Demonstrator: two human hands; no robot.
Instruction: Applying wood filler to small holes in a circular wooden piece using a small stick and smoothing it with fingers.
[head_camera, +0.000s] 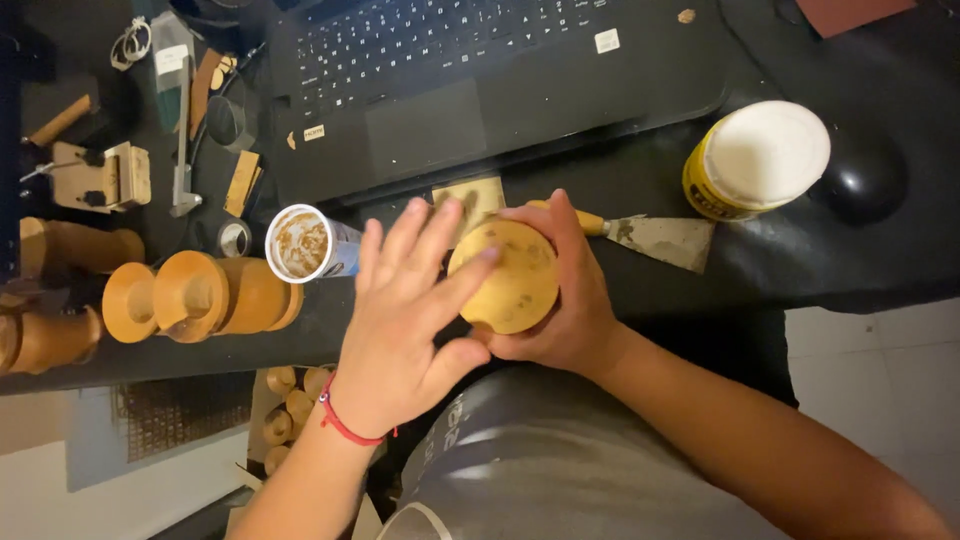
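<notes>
Hands at frame centre: right hand (568, 300) cups a rounded wooden piece (505, 275) from beneath, steadying it above the desk (620, 180) edge; left hand (405, 320) lies open, fingertips (487, 255) pressed on its top face. Putty knife (655, 238) and open cup (300, 243) lie within reach.

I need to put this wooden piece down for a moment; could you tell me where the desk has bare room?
Bare dark desk lies between the laptop, the putty knife and the yellow tub. A narrower strip runs along the front edge right of the right hand. Left of the left hand it is crowded: open cup, turned wooden pieces, tools.
</notes>
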